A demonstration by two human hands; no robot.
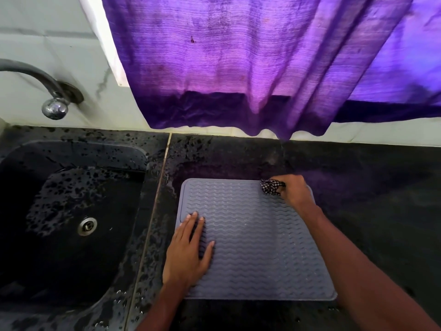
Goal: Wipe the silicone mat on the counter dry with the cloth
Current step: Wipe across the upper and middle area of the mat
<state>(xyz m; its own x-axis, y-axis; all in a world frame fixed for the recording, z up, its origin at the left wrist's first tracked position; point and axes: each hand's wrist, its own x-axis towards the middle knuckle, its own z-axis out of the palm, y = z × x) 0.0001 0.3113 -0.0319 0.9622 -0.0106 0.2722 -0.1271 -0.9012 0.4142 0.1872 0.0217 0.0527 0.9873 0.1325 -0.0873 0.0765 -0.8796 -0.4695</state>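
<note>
A grey silicone mat [257, 240] with wavy ridges lies flat on the dark counter, right of the sink. My left hand [188, 249] rests flat on the mat's left side, fingers spread, holding nothing. At the mat's far right corner my right hand [294, 191] is closed around a small black-and-white checked cloth [270, 186], which is bunched up and pressed onto the mat. Only part of the cloth shows past my fingers. Small water droplets glint on the mat's right half.
A black sink [71, 211] with a metal drain [87, 226] lies left of the mat, under a metal tap [53, 101]. A purple curtain [238, 68] hangs over the back of the wet dark counter [372, 199].
</note>
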